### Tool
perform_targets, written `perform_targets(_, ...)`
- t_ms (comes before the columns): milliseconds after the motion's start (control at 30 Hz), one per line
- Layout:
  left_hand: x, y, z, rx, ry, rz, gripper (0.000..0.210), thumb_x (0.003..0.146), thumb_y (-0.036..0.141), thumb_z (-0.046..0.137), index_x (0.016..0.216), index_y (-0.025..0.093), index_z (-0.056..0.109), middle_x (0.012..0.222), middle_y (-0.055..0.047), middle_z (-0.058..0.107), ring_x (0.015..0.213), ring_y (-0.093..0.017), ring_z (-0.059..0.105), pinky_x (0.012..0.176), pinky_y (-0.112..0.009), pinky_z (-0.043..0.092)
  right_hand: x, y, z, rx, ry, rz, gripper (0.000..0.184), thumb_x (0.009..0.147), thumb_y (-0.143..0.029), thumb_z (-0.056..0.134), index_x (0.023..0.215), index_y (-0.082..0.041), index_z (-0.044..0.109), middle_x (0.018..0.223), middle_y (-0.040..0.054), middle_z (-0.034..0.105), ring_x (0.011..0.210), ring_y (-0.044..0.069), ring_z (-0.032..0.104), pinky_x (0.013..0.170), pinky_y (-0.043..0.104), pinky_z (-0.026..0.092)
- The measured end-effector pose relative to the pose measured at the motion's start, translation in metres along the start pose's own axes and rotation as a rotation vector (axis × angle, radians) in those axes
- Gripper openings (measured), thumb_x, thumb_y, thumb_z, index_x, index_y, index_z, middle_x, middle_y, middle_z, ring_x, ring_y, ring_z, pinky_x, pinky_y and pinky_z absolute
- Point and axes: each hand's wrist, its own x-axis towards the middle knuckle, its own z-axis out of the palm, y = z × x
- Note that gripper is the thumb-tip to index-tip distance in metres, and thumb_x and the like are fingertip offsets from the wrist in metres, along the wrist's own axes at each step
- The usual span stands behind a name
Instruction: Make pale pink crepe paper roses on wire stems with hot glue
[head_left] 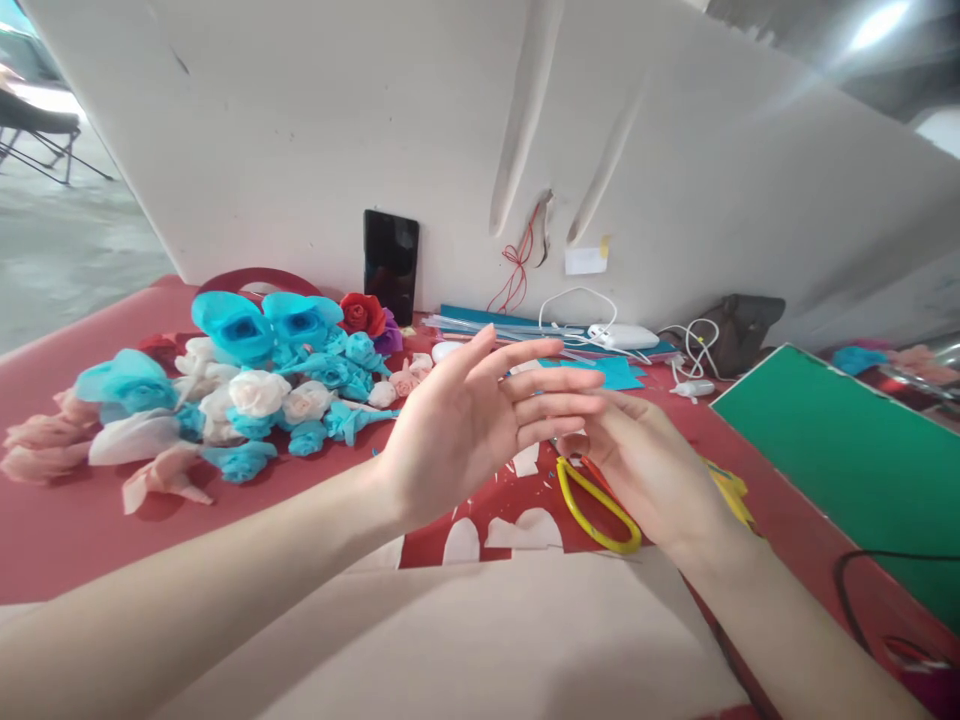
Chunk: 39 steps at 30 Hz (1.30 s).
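Observation:
My left hand [480,415] is raised over the table with its palm turned up and its fingers stretched out, holding nothing. My right hand [649,465] meets the left fingertips, its own fingers partly hidden behind them and its thumb apart; no object shows in it. Yellow-handled scissors [600,510] lie right beside the right hand. Below both hands, pale cut petal-shaped pieces [525,530] and small scraps rest on the red tabletop. A large pale sheet [465,640] spreads across the near edge under my forearms.
Blue, white and pink fabric flowers [255,395] are heaped at the left, with a red rose [361,314]. A dark phone [391,265] leans on the grey wall panel. White cables and an adapter [622,337] sit at the back. A green board [847,460] stands at the right.

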Motion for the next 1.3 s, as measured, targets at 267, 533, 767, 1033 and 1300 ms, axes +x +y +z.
perform_targets(267, -0.007, 0.001, -0.006, 1.261, -0.581, 0.384, 0.025, 0.081, 0.019, 0.05, 0.1, 0.009, 0.063, 0.107, -0.017, 0.065, 0.106, -0.03, 0.057, 0.1, -0.041, 0.038, -0.002, -0.007, 0.001, 0.012, -0.057, 0.112, 0.021, 0.078, -0.038, 0.062, 0.078, -0.019, 0.072, 0.085, 0.0047, 0.07, 0.082, 0.016, 0.064, 0.072, 0.026, 0.05)
perform_targets(533, -0.007, -0.014, -0.016, 2.013, -0.639, 0.962, 0.027, 0.086, 0.011, 0.041, 0.1, 0.007, 0.063, 0.107, -0.012, 0.067, 0.102, -0.022, 0.059, 0.1, -0.035, 0.039, -0.007, -0.011, -0.002, -0.165, -0.035, -0.03, 0.016, 0.078, -0.038, 0.064, 0.079, -0.025, 0.073, 0.089, -0.0002, 0.071, 0.085, 0.012, 0.064, 0.078, 0.02, 0.049)
perform_targets(767, -0.009, -0.013, -0.015, 2.117, -0.689, 1.06, 0.025, 0.089, 0.012, 0.042, 0.103, 0.009, 0.063, 0.112, -0.007, 0.065, 0.108, -0.022, 0.054, 0.102, -0.037, 0.038, -0.014, -0.015, -0.005, -0.428, 0.028, -0.181, 0.018, 0.082, -0.042, 0.058, 0.08, -0.031, 0.072, 0.088, -0.0035, 0.071, 0.086, 0.013, 0.065, 0.077, 0.021, 0.05)
perform_targets(1033, -0.01, -0.011, -0.014, 2.136, -0.79, 1.037, 0.024, 0.089, 0.011, 0.042, 0.097, 0.014, 0.065, 0.118, -0.006, 0.062, 0.113, -0.023, 0.052, 0.107, -0.044, 0.031, -0.018, -0.024, -0.006, -0.671, 0.081, -0.223, 0.016, 0.077, -0.046, 0.062, 0.075, -0.035, 0.072, 0.082, -0.0054, 0.072, 0.077, 0.012, 0.066, 0.065, 0.015, 0.053)
perform_targets(1300, -0.011, -0.015, -0.014, 2.116, -0.774, 1.041, 0.026, 0.09, 0.011, 0.041, 0.097, 0.015, 0.065, 0.115, -0.004, 0.064, 0.11, -0.021, 0.054, 0.089, -0.034, 0.046, -0.017, -0.015, 0.002, -0.353, 0.023, -0.155, 0.017, 0.081, -0.039, 0.06, 0.074, -0.029, 0.072, 0.083, -0.003, 0.071, 0.081, 0.011, 0.066, 0.074, 0.016, 0.052)
